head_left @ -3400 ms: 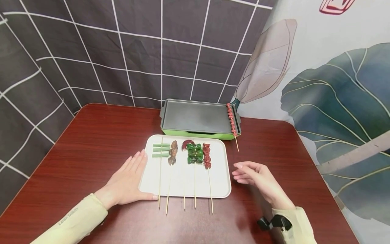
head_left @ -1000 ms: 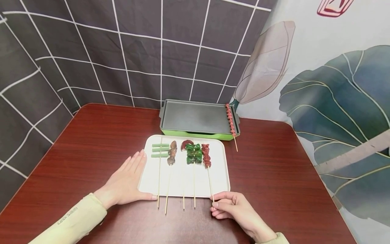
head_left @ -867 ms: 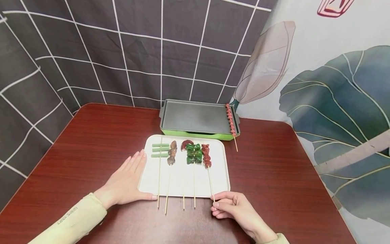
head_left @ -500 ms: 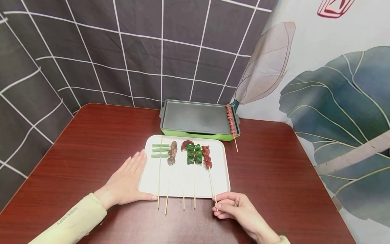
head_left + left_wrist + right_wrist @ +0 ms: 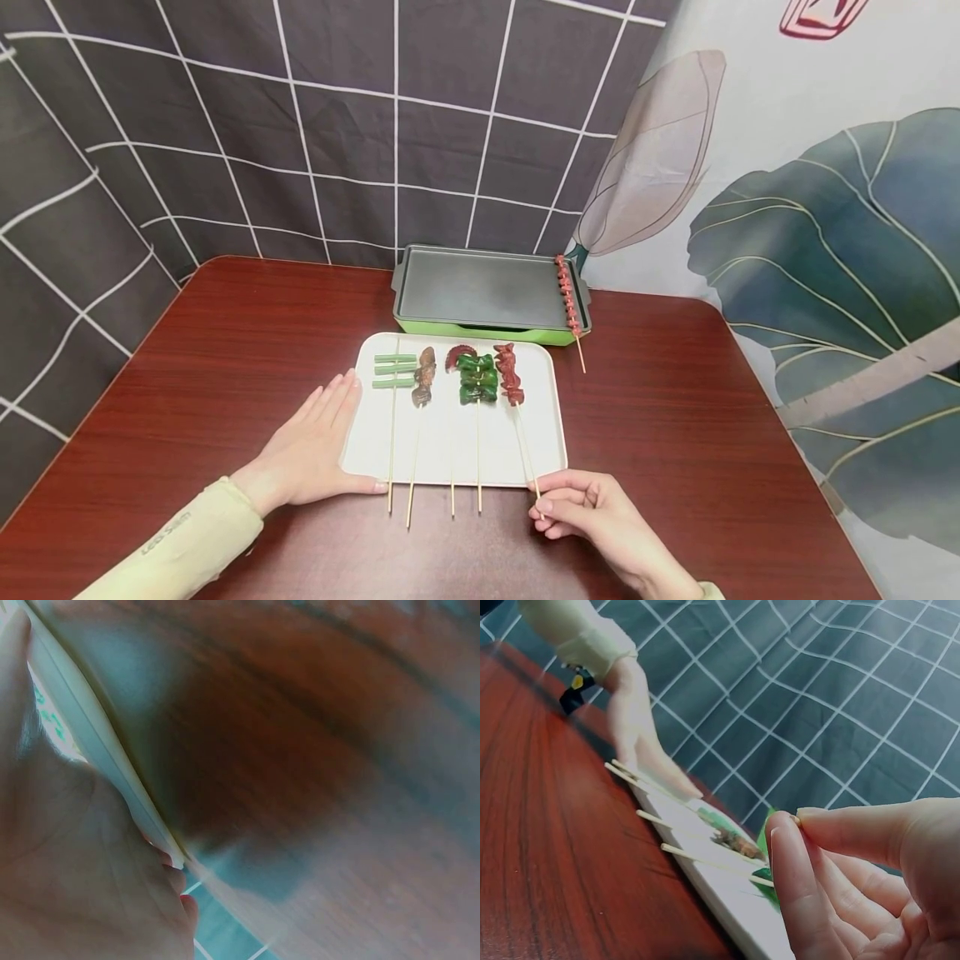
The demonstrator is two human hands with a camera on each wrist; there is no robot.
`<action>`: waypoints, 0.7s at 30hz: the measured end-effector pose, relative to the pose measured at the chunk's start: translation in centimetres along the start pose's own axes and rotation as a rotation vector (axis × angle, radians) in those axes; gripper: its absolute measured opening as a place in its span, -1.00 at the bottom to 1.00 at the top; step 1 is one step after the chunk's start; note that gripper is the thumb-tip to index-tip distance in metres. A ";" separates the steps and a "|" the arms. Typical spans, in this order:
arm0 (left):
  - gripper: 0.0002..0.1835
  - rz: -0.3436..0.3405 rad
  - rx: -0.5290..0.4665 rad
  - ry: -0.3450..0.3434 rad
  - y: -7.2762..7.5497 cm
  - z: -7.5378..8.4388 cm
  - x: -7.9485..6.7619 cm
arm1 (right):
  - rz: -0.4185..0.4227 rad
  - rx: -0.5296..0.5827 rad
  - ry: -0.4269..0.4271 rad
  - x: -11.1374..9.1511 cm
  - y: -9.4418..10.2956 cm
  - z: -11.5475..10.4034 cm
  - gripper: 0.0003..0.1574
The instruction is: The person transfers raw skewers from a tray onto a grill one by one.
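My right hand (image 5: 592, 517) pinches the lower end of a red meat skewer (image 5: 509, 371) between thumb and fingers. The meat end is over the right part of a white tray (image 5: 491, 454); whether it touches the tray I cannot tell. Along the tray's left edge rests my left hand (image 5: 315, 446), fingers straight, thumb at the front corner. A green vegetable skewer (image 5: 394, 371), a brown skewer (image 5: 425, 375), a green pepper-like skewer (image 5: 478, 379) and a dark red curled piece on a stick (image 5: 459, 357) lie on the tray, their stick ends jutting over its front rim.
Behind the tray stands a green-sided grill with a dark grey plate (image 5: 480, 287). A skewer of small red pieces (image 5: 567, 292) lies along its right side, stick hanging over the front. The red-brown table (image 5: 660, 375) meets a dark gridded cloth (image 5: 337, 125) at the back.
My right hand came in from the right and took hold of the red meat skewer's stick. Since then the skewer has shifted slightly right and tilted. My left hand has stayed in place.
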State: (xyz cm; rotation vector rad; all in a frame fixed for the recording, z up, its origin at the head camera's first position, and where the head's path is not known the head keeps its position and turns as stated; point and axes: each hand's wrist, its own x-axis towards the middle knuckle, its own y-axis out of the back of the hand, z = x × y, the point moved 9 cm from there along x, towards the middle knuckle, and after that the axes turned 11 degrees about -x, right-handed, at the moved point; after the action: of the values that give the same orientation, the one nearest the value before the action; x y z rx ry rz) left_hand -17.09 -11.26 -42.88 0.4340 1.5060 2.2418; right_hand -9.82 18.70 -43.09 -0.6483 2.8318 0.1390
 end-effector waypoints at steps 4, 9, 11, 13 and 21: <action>0.40 0.011 -0.005 -0.005 0.1 0.1 0.0 | -0.012 -0.001 0.051 0.0 0.0 -0.8 -0.52; 0.41 0.004 -0.008 0.001 0.0 0.1 0.0 | -0.003 -0.007 0.090 0.4 0.6 -1.8 -0.53; 0.41 0.001 -0.009 0.003 0.0 0.1 0.0 | 0.015 -0.041 0.093 0.8 1.0 -2.3 -0.52; 0.41 0.001 -0.009 0.003 0.0 0.1 0.0 | 0.044 -0.082 0.090 1.2 1.7 -3.0 -0.51; 0.41 -0.004 -0.005 0.003 0.0 0.0 0.0 | 0.174 -0.171 0.091 4.1 5.7 -6.2 -0.49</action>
State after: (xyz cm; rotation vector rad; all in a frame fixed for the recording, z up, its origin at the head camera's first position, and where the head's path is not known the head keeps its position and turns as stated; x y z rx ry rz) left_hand -17.05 -11.27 -42.93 0.4256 1.5008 2.2436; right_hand -17.18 21.19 -37.92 -0.4506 2.9850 0.3950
